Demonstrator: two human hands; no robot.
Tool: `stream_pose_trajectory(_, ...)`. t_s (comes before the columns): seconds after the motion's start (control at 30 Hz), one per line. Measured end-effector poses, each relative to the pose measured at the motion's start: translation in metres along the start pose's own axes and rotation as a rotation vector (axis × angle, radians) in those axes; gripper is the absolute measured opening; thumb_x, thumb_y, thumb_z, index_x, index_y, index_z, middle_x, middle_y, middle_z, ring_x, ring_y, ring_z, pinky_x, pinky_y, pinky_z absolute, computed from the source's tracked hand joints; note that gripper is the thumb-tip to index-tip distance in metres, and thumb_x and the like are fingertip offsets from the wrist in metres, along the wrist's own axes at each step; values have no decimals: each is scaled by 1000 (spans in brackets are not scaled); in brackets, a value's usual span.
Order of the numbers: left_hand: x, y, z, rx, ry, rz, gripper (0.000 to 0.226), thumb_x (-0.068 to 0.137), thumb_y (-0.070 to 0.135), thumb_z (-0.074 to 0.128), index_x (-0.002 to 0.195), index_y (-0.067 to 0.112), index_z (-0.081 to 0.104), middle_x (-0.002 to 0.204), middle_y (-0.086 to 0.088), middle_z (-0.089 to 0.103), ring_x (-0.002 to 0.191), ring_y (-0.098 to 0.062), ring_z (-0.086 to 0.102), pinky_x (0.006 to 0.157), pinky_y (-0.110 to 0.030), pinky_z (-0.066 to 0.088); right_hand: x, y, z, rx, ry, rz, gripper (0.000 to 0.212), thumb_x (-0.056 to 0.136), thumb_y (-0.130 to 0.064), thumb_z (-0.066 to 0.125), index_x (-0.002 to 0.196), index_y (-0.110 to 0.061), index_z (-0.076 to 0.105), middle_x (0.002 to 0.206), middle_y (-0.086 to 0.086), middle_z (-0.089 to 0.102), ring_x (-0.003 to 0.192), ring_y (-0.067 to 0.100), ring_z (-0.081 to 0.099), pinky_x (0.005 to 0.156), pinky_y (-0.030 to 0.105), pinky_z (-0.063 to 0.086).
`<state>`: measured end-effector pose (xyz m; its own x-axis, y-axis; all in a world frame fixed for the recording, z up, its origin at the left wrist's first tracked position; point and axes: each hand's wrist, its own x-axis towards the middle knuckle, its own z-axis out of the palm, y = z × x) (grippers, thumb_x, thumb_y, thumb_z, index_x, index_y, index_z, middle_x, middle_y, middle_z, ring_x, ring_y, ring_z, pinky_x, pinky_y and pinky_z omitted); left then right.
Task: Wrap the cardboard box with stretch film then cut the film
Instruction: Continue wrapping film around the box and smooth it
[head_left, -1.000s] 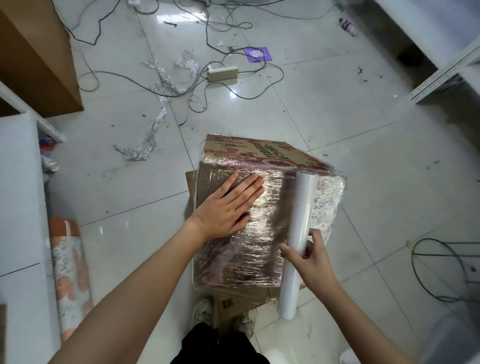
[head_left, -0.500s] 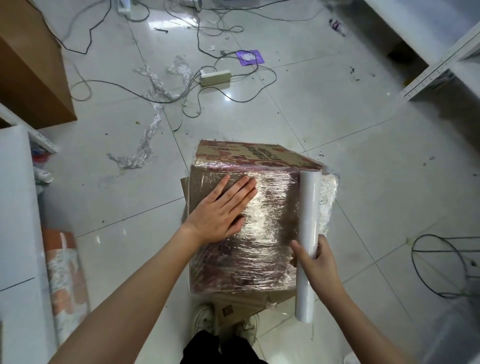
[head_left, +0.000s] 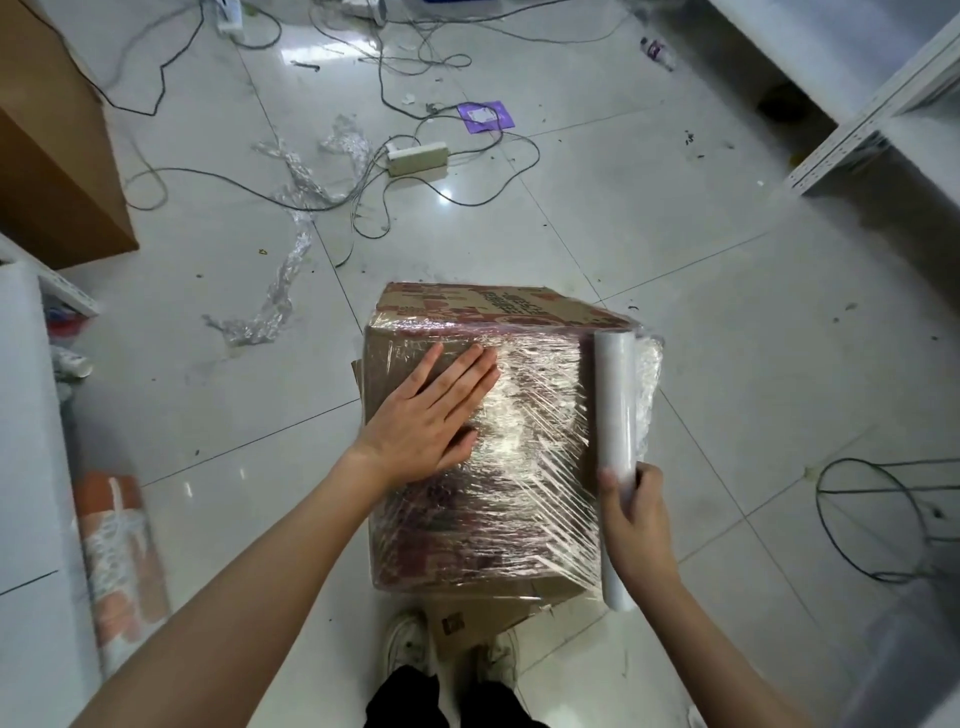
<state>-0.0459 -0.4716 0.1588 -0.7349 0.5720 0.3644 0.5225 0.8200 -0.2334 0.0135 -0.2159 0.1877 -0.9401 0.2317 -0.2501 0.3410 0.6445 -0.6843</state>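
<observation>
A cardboard box (head_left: 498, 312) stands on the tiled floor in front of my feet, its top face covered in shiny stretch film (head_left: 524, 467). My left hand (head_left: 431, 415) lies flat on the left part of the top, fingers straight, pressing the film down. The white film roll (head_left: 615, 405) lies along the box's right top edge, film running from it across the top. My right hand (head_left: 636, 525) grips the roll near its lower end.
Loose cables and a power strip (head_left: 418, 158) lie on the floor behind the box, with crumpled film scraps (head_left: 280, 291) to the left. A brown cabinet (head_left: 52, 156) stands far left, white shelving (head_left: 872, 124) far right, a wire ring (head_left: 883, 519) at right.
My right hand has carried the roll rightward across the top to the box's right edge, laying more film over the top. My left hand has stayed flat on the box.
</observation>
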Motion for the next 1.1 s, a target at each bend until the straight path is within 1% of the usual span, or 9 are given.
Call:
stream_pose_trajectory(0.17,-1,2,-1,13,-31,4,69,95,42,37,148,3,20,155,-13,15,144,-26,15,117,-49,7,11,6,8,-205,168,6,46,80,-45,68,99,-7,47,91,4,53,83,26,53,67,35,41)
stream_pose_trajectory(0.23,-2,3,0,18,-43,1,69,95,43,36,148,3,19,155,-13,15,144,-25,14,117,-49,8,15,4,9,-298,148,-23,46,79,-44,69,96,-7,47,90,5,51,84,28,52,66,34,38)
stream_pose_trajectory(0.33,-2,4,-5,-2,-73,-24,70,94,43,39,148,4,19,156,-12,15,144,-25,14,117,-50,9,22,2,8,-363,101,-49,44,82,-43,64,102,-7,47,96,8,53,86,31,55,66,36,39)
stream_pose_trajectory(0.5,17,20,-19,26,-68,-113,71,90,47,41,141,-2,33,150,-19,26,141,-30,20,117,-50,3,25,5,3,-314,74,-104,40,85,-43,60,103,-10,47,95,6,51,84,28,53,62,33,35)
stream_pose_trajectory(0.7,48,31,-3,1,-32,-256,68,97,47,25,149,7,7,156,-9,9,143,-30,10,116,-52,1,18,21,-2,-215,51,-105,39,86,-39,61,109,-11,47,95,0,50,81,26,54,64,31,34)
stream_pose_trajectory(0.8,44,28,4,-6,8,-246,69,97,47,29,149,6,9,155,-10,13,143,-30,14,116,-52,3,23,27,-6,-185,22,-103,30,86,-37,62,99,-16,44,84,0,53,72,23,51,59,30,33)
stream_pose_trajectory(0.9,41,27,5,-16,46,-241,71,95,48,33,149,6,11,154,-11,15,141,-30,19,116,-51,7,26,30,-11,-204,87,-154,32,83,-36,66,83,-16,40,72,-3,43,67,23,48,53,29,31)
stream_pose_trajectory(1.0,43,27,4,-14,48,-248,72,95,48,34,149,7,10,155,-11,14,142,-29,18,116,-50,9,31,32,-16,-221,207,-197,38,76,-31,75,79,-8,46,90,10,47,85,27,46,67,33,38)
stream_pose_trajectory(1.1,44,30,5,-19,40,-251,74,95,47,34,149,7,5,156,-10,11,143,-28,15,116,-50,6,32,30,-16,-87,188,-136,38,74,-27,78,83,-7,47,106,12,40,95,8,31,73,22,30)
